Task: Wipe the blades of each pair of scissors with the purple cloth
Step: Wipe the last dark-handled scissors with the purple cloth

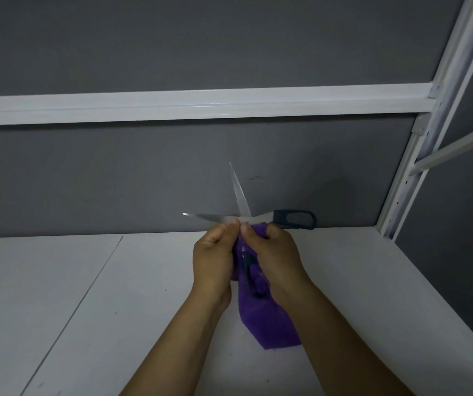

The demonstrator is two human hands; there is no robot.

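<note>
A pair of scissors (258, 218) with dark blue handles is held above the white table, its blades spread wide apart. One blade points up, the other points left. One handle sticks out to the right; the other lies between my hands, partly hidden. My left hand (214, 261) pinches the scissors near the pivot with its fingertips. My right hand (272, 258) grips the purple cloth (269, 321) near the pivot, and the cloth hangs down between my wrists to the table.
The white table (86, 295) has a seam running diagonally on the left. A grey back wall with a white horizontal rail (201, 105) stands behind. A white metal upright (418, 155) rises at the right corner.
</note>
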